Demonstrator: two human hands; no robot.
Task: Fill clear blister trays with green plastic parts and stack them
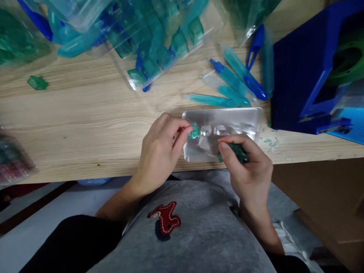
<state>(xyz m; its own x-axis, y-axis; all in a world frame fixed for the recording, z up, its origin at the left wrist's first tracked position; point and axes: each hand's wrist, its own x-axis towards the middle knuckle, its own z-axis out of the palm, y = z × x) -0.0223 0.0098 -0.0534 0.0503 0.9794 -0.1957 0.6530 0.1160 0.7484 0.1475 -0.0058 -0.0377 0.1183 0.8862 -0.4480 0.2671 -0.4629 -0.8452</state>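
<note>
Logging the surroundings.
I am seeing slender teal pieces (233,79) lying beside a blue housing (298,76) on the wooden tabletop (79,125).

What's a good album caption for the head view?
Left hand pinches a translucent green piece at a clear plastic tray; right hand holds dark green pieces.

This looked like a small workshop or packing place: a wooden table (85,125) carried a clear plastic box (132,84) heaped with blue and teal parts, loose teal pens (212,100), a clear molded tray (197,154), a bulky blue device (301,76) with a round green part, and scattered green crumbs (274,145).
</note>
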